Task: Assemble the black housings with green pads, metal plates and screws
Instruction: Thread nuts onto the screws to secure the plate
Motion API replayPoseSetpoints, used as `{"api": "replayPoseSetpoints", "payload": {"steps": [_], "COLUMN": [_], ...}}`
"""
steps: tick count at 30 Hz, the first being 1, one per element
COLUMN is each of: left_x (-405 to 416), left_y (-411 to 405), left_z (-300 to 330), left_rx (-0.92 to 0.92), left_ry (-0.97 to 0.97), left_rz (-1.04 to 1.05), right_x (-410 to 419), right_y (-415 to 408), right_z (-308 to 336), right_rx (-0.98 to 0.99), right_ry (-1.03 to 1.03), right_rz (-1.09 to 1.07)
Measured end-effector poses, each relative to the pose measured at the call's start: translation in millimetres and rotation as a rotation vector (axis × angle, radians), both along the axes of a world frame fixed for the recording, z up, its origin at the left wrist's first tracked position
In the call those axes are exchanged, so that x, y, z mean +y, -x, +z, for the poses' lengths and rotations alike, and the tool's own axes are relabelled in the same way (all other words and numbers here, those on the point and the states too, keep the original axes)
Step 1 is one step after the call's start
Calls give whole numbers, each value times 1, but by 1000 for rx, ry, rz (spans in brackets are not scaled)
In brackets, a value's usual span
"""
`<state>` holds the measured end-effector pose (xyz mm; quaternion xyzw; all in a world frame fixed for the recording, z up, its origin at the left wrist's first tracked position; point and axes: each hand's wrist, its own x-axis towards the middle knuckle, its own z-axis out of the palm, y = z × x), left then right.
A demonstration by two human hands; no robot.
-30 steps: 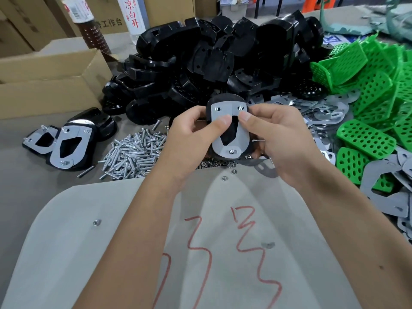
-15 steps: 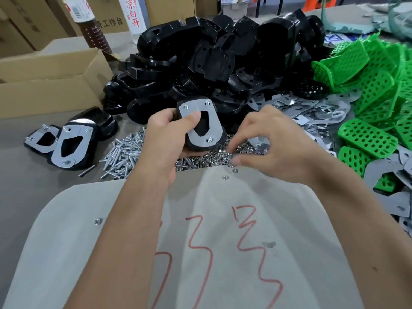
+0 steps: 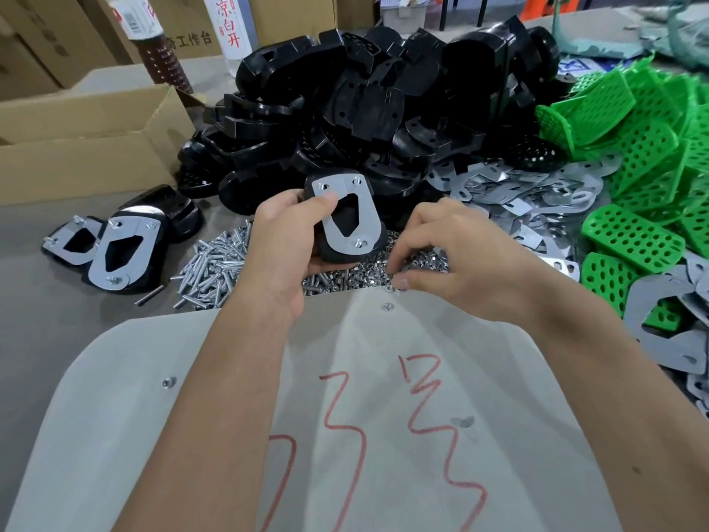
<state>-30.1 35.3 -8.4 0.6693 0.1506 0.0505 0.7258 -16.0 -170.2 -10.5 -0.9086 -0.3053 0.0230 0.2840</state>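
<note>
A black housing [image 3: 347, 220] fitted with a metal plate [image 3: 342, 215] is gripped by the left hand [image 3: 286, 240], the thumb pressed across the plate's upper left edge and the fingers curled behind the black body. The piece is held above the near edge of a pile of small nuts [image 3: 368, 272], plate side toward the camera, with screw ends showing at its two upper corners and at its lower tip. The right hand [image 3: 456, 259] is lowered onto that pile with fingers curled, and a small nut is pinched at the fingertips [image 3: 401, 283] (whether more than one is held cannot be told).

Just left of the nuts, a heap of screws [image 3: 215, 266] is spread on the grey counter [image 3: 57, 332]. Two finished housings [image 3: 119, 251] with plates are laid further left, in front of an open cardboard box [image 3: 88, 144]. A large mound of loose black housings [image 3: 383, 101] is piled behind the hands. To the right, loose metal plates [image 3: 529, 186] are scattered, and green pads [image 3: 633, 236] with holes are heaped beyond them. A pale sheet [image 3: 230, 378] marked with red strokes is spread under the forearms, with single nuts lying on it. Two bottles [image 3: 149, 36] stand at the back.
</note>
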Motion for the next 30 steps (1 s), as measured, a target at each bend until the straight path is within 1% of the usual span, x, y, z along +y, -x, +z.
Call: {"api": "replayPoseSetpoints", "payload": {"steps": [10, 15, 18, 20, 24, 27, 30], "left_x": [-1, 2, 2, 1, 0, -2, -6], "left_y": [0, -1, -2, -2, 0, 1, 3], "left_z": [0, 0, 0, -1, 0, 2, 2], "left_rx": [-20, -56, -64, -64, -58, -49, -40], "left_ry": [-6, 56, 63, 66, 31, -4, -65], "left_rz": [44, 124, 134, 129, 83, 18, -76], "right_x": [8, 16, 18, 18, 12, 10, 6], "right_y": [3, 6, 5, 4, 0, -3, -4], "right_z": [-4, -5, -7, -8, -6, -5, -5], "right_rx": [-42, -42, -59, -75, 18, 74, 97], "right_ry": [-12, -17, -33, -123, -510, -720, -852], "right_rz": [-21, -50, -76, -125, -276, -303, -306]}}
